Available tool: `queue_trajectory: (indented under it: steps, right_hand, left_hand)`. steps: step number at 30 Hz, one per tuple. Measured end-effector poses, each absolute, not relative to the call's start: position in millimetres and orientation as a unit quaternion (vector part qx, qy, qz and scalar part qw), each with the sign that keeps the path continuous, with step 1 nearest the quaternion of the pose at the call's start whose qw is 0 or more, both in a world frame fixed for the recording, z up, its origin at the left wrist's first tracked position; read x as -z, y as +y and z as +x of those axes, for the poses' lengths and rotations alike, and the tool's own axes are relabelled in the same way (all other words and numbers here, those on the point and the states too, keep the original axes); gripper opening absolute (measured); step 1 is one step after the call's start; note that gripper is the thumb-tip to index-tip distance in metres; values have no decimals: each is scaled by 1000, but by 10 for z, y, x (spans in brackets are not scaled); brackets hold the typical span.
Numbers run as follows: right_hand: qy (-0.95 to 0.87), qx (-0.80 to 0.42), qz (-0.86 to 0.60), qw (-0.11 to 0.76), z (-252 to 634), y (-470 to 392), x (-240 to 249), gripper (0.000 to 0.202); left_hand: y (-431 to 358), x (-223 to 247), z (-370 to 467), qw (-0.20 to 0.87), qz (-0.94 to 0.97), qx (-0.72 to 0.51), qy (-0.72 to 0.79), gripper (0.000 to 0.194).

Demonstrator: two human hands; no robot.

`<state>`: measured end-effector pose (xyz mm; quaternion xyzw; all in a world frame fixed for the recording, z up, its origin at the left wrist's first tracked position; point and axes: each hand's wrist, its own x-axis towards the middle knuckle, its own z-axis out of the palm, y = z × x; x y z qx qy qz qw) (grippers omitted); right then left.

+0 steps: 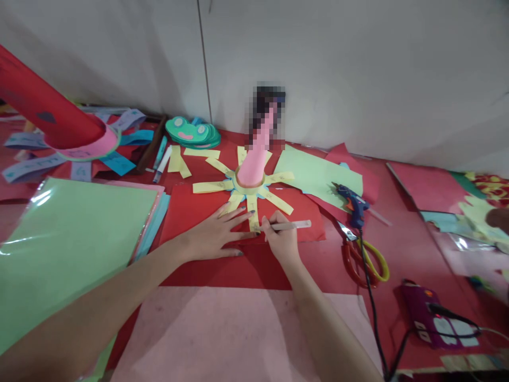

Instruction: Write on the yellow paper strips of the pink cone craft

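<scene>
Gripping a whitish pen point(296, 225) with its tip down at the lettered yellow strip point(252, 208), the right hand point(281, 239) has its grip closed around the barrel. The left hand point(217, 233) lies palm down with fingers spread, its grip released, partly over the red sheet point(191, 212) and touching the strips' ends. That strip is one of several yellow ones radiating from the base of an upright pink cone point(254, 164), in front of a pale wall point(338, 69). Left of the cone, near the wall, are green frog-face cutouts point(193, 133), with a white marker point(162, 164) close by; farther left, a red tube point(59, 109) leans above blue and lilac strips point(117, 162), behind a glossy green sheet point(79, 233). Right of the cone, a dark blue glue gun point(356, 204) rests partly on a pale green sheet point(318, 170), with red-and-yellow scissors point(366, 262) just below it and a purple box point(425, 307) with a plugged-in cable beyond. A pale pink sheet point(222, 329) covers the near part of the red worktop point(318, 265).
</scene>
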<state>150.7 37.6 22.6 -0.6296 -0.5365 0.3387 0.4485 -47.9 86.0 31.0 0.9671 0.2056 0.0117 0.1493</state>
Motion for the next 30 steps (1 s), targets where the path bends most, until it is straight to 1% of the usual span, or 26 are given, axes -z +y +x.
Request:
queue_trajectory:
  steps: [11,30]
  right_hand:
    - [-543,-313,-638,448,1533,380,-231,32]
    - [-535,-317,-644,446,1531,373,-233,33]
  left_hand:
    - [859,-316,-478,146,968,-7,205,51]
    - [855,-326,-478,138,969,-2,205,51]
